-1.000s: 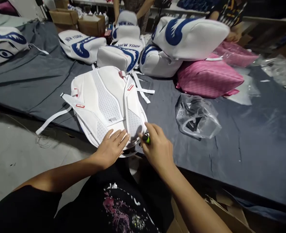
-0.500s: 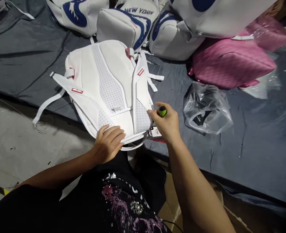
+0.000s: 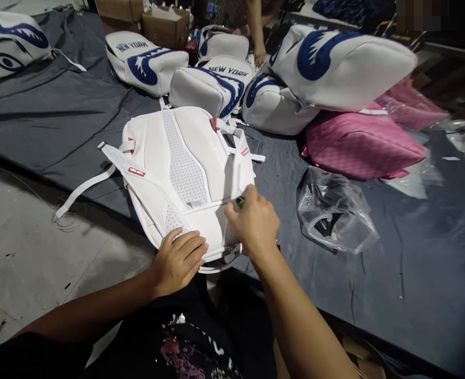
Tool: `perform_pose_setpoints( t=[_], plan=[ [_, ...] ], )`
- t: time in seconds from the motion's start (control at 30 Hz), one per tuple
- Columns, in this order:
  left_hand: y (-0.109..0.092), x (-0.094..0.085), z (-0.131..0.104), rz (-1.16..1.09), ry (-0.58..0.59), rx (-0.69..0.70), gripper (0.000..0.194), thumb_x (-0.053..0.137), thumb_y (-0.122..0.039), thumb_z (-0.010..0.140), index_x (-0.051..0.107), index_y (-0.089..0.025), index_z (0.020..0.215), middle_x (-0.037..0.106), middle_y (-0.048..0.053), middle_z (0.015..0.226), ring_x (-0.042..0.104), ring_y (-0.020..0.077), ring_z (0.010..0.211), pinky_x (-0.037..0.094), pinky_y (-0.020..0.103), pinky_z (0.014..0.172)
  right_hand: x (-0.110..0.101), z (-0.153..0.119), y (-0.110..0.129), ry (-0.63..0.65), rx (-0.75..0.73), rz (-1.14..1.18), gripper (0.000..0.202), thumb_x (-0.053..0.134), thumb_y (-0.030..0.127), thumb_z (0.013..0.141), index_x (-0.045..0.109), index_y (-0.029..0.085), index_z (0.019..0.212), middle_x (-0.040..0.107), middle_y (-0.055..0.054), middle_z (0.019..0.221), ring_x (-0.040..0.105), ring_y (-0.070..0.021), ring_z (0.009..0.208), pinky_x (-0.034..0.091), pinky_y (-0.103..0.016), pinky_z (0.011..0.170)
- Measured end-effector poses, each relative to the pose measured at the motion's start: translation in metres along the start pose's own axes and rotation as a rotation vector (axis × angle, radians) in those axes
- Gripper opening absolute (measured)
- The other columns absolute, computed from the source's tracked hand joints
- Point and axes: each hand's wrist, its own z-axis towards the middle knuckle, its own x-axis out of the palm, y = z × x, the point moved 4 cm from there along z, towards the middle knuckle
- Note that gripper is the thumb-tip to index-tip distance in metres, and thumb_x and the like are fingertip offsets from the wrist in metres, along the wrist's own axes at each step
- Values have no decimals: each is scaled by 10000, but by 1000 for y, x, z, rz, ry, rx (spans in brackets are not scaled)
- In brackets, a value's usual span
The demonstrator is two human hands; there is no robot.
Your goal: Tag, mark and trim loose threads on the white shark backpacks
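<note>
A white backpack [image 3: 141,210] lies back side up at the table's edge, with dotted padding down its middle. My left hand [image 3: 181,258] rests flat on its near end, fingers extended over the white fabric, thumb hidden. Closed around the right shoulder strap [image 3: 241,171], my right hand [image 3: 254,221] holds it raised and bent off the back panel. A small green-and-black tool [image 3: 240,201] shows between those fingers; most of it is covered, so its kind is unclear. The left shoulder strap [image 3: 138,176] lies loose, its webbing hanging over the edge.
White and blue backpacks [image 3: 204,92] stand along the back, beside a pink bag [image 3: 364,145]. A crumpled clear plastic bag [image 3: 335,210] lies to the right on the dark table cover [image 3: 425,252]. Another person's hand [image 3: 260,54] is behind the bags, near cardboard boxes [image 3: 165,26].
My right hand has moved left onto the right shoulder strap and lifted it off the backpack. My left hand stays on the near end. The view has tilted up.
</note>
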Motion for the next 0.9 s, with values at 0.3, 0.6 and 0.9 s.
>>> perform_pose_setpoints(
  t=[0.3,0.6,0.9],
  plan=[
    [1,0,-2,-34,-31,0,300,625,-183,895,602,-184,1194,711,42,1186,599,196,1210,345,415,1116,18,-24,-72,51,308,621,620,511,521,763,645,123,1220,699,-136,1077,613,-301,994,447,-403,865],
    [5,-4,2,-174,-50,-70,267,627,-243,922,598,-171,1177,697,71,1173,589,218,1202,346,439,1096,26,-21,-74,122,269,774,337,487,484,699,615,187,792,574,-2,680,489,-178,664,371,-285,632],
    [-3,-10,17,66,118,-58,620,697,-421,858,497,-169,1387,539,148,1433,457,328,1355,321,543,1147,18,-26,-73,97,298,554,103,494,301,673,528,211,636,490,11,541,414,-142,534,276,-272,544]
  ],
)
